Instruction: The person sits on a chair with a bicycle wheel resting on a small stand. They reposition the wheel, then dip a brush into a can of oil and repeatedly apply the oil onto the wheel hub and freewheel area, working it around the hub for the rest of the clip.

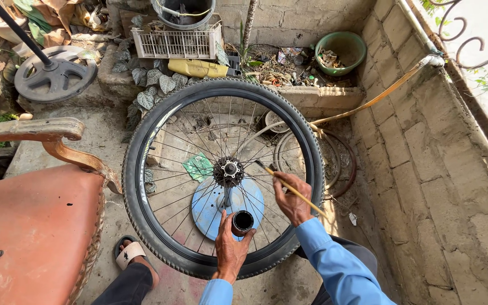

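Hands: left grips a dark-filled small can, right grips a brush.

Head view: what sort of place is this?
Probably an outdoor yard used as an informal bike-repair spot: block walls, a spoked bicycle wheel laid flat on a stand, spare rims on the concrete, and a crate amid clutter.

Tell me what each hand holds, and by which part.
Left hand holds a small dark pot by its side wall. Right hand holds a thin yellow-handled brush around mid-handle, bristle tip toward the wheel hub.
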Demonstrator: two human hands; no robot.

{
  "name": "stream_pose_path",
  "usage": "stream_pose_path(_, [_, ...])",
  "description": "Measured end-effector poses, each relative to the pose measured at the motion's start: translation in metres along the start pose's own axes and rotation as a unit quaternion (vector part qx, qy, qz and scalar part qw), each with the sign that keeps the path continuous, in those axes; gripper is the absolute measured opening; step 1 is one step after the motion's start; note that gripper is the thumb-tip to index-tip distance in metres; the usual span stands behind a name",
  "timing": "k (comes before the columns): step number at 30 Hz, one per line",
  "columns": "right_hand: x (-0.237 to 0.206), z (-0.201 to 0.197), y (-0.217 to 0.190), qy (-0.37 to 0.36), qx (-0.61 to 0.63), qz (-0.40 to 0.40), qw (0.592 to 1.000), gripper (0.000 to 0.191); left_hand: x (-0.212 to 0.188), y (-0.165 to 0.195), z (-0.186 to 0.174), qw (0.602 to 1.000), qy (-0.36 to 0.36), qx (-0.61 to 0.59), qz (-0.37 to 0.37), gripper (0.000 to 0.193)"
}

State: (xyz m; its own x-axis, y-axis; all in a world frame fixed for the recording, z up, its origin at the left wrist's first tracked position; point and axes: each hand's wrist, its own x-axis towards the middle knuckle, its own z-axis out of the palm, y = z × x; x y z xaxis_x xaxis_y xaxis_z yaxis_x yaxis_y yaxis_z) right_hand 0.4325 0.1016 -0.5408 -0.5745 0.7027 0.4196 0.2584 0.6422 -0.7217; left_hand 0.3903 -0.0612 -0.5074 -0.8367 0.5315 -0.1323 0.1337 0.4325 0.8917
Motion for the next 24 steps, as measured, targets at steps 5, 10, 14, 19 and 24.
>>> stream_pose_path(5, [0.001, -0.002, 0.0, -0.015, -0.002, 0.029, 0.999, 0.019, -0.002, 0.002, 0.002, 1.0, -0.001, -0.001, 0.01, 0.073])
stream_pose_path(10, [0.005, -0.008, -0.002, 0.008, -0.03, 0.024, 0.999, 0.016, -0.003, 0.002, 0.004, 0.999, 0.006, -0.021, 0.045, 0.073])
stream_pose_path(14, [0.003, -0.007, -0.005, -0.012, 0.011, 0.005, 1.0, 0.019, -0.003, 0.0, 0.003, 1.0, -0.014, -0.018, 0.02, 0.075])
stream_pose_path(19, [0.002, -0.006, -0.002, 0.008, -0.011, -0.014, 1.0, 0.017, -0.006, -0.002, -0.001, 0.999, -0.014, -0.007, 0.032, 0.075])
stream_pose_path(24, [-0.006, -0.007, -0.002, 0.001, 0.018, -0.025, 1.0, 0.017, -0.008, -0.005, -0.007, 0.999, 0.036, 0.027, 0.027, 0.079])
